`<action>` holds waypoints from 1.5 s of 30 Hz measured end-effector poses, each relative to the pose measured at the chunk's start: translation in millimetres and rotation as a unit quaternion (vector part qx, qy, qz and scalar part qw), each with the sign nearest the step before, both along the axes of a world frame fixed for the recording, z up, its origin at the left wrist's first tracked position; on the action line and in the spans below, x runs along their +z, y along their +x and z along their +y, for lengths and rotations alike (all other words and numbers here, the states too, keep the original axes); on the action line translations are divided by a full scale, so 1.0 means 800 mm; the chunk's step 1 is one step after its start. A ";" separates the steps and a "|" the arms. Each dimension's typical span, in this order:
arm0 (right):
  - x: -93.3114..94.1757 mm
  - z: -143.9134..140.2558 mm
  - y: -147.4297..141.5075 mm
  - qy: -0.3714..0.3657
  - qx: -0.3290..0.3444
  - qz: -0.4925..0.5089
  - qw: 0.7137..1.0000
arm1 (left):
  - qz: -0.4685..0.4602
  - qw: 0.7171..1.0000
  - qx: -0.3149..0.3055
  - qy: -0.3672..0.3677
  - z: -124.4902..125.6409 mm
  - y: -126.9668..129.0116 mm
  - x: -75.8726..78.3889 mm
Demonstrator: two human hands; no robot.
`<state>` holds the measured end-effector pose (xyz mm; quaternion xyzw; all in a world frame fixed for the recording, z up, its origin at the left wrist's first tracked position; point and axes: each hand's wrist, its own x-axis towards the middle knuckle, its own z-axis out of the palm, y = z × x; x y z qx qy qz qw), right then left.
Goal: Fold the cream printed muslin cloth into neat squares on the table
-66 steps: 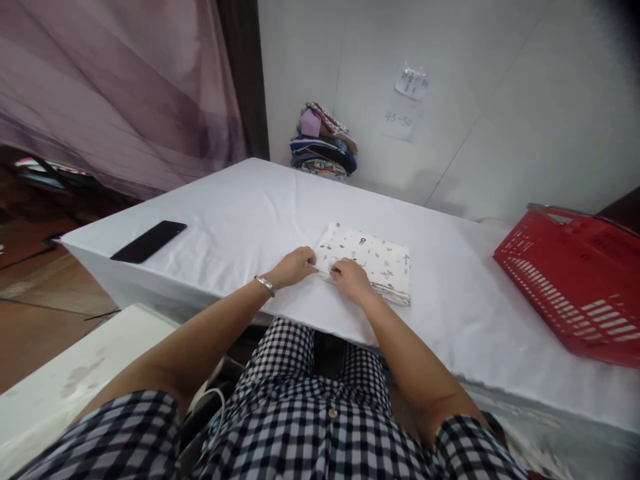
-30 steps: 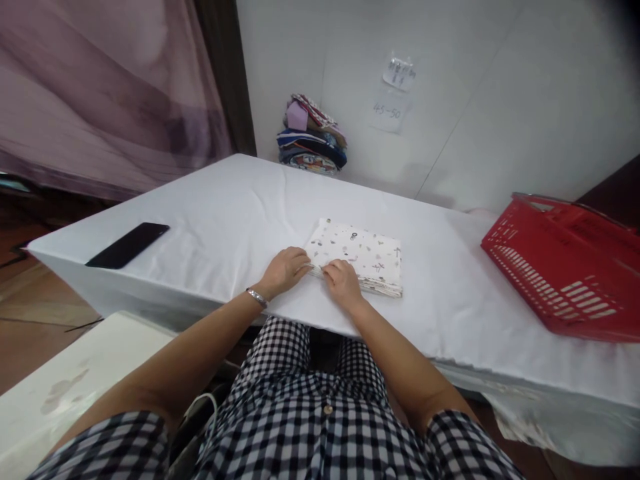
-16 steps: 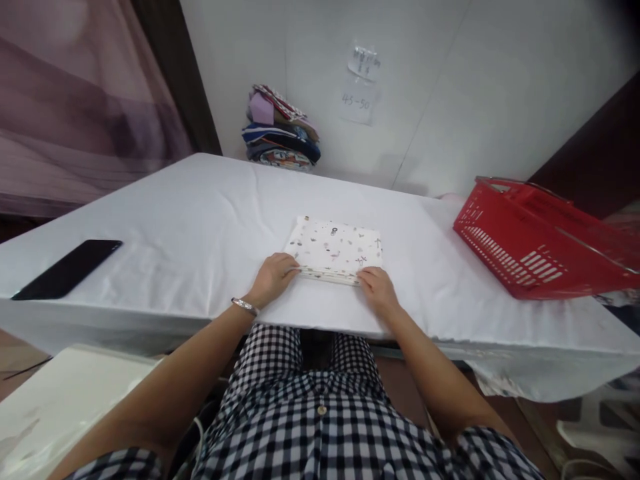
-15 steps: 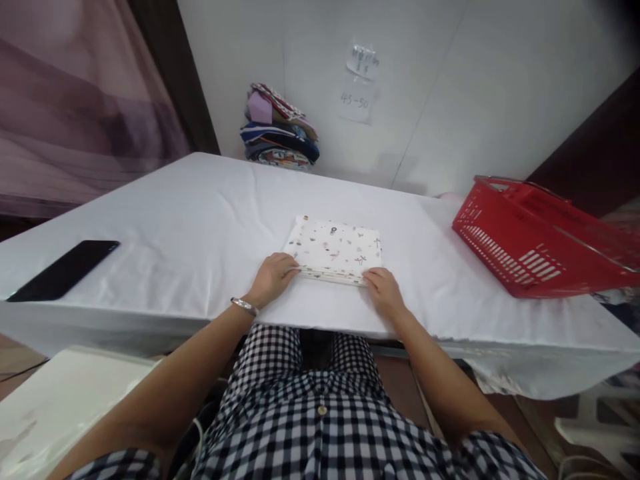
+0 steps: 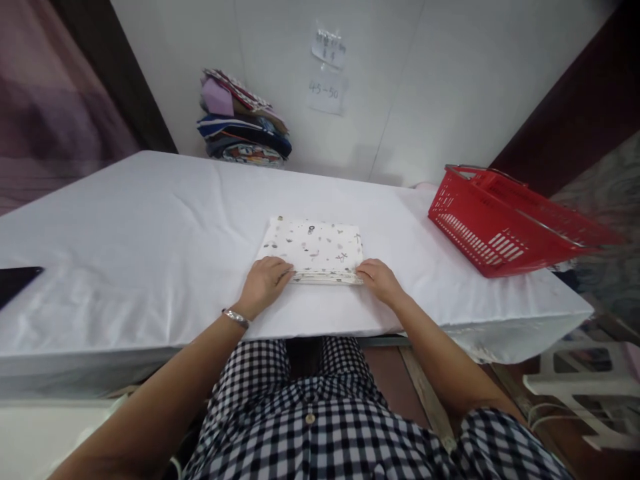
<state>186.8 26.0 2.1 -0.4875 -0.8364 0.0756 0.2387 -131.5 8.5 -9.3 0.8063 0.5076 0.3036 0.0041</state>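
A folded white cloth with small printed figures lies flat in front of me, its stacked layers showing along the near edge. My left hand pinches its near left corner, with a silver bracelet around that wrist. At the near right corner, my right hand has thumb and fingers closed on the layers. The cloth rests on a white-covered table. Parts of both corners are hidden under my fingers.
A red plastic basket stands tilted on the right of the table. Several folded fabrics are piled at the back by the wall. A black flat device lies at the left edge. A white stool stands low at right.
My view has turned to the right, so most things sit further left in the picture. Both hands stay at the cloth's near corners, and the cloth looks unchanged.
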 end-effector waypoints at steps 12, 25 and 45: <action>0.024 0.013 -0.024 -0.042 0.011 -0.191 0.981 | -0.006 1.000 -0.001 0.007 0.002 -0.001 -0.007; 0.001 -0.012 -0.001 0.035 0.032 -0.132 0.990 | -0.002 0.999 -0.025 0.042 -0.002 0.001 -0.003; -0.026 -0.015 0.011 0.126 -0.002 -0.137 0.982 | 0.056 0.995 -0.035 0.076 -0.003 0.007 -0.014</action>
